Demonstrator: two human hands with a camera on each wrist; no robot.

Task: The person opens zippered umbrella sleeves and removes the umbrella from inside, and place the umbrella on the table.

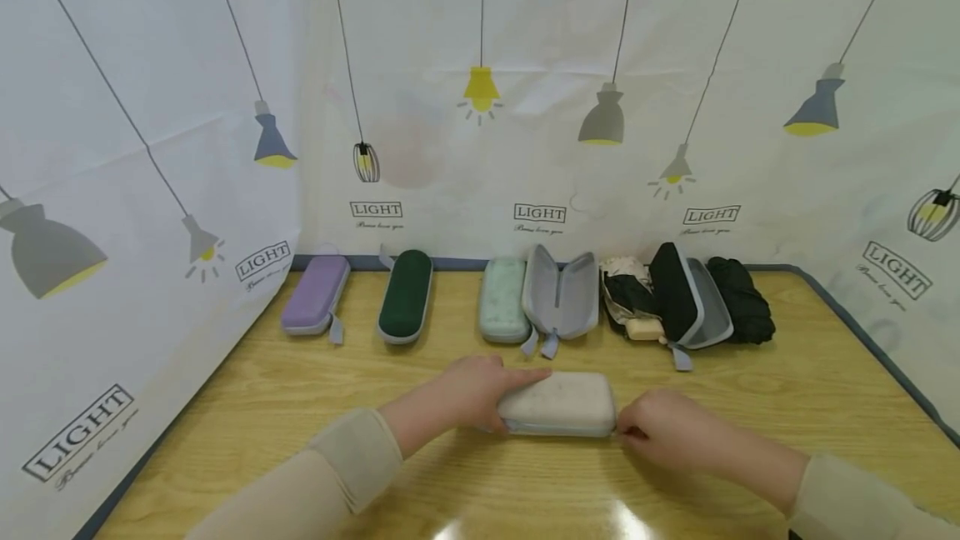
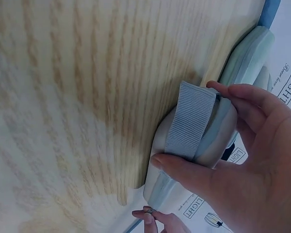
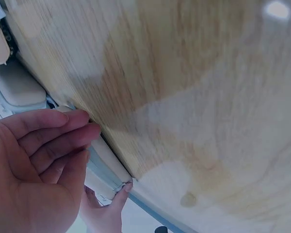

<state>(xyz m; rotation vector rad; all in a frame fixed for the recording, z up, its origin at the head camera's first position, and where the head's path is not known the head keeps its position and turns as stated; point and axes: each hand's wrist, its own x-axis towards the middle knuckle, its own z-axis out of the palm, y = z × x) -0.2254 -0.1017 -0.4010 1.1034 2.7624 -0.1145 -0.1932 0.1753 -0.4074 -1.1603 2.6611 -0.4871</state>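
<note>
A cream zip case (image 1: pixel 558 402) with a pale grey-blue zip band lies crosswise on the wooden table. My left hand (image 1: pixel 480 394) grips its left end, index finger along the top. In the left wrist view, that hand's thumb and fingers hold the end with the ribbed grey strap (image 2: pixel 191 119). At the opposite end, my right hand (image 1: pixel 663 427) has curled fingers, its fingertips pinching the small zipper pull (image 2: pixel 149 209) at the zip band. The right wrist view shows the right hand (image 3: pixel 43 165) close over the case, its fingertips partly hiding it.
Along the back stand a purple case (image 1: pixel 315 294), a dark green case (image 1: pixel 406 294), a mint case (image 1: pixel 504 298), an open grey case (image 1: pixel 577 298), a patterned cloth pouch (image 1: pixel 626 286), an open black case (image 1: pixel 672 294) and a black folded bundle (image 1: pixel 738 302). Printed sheeting surrounds the table.
</note>
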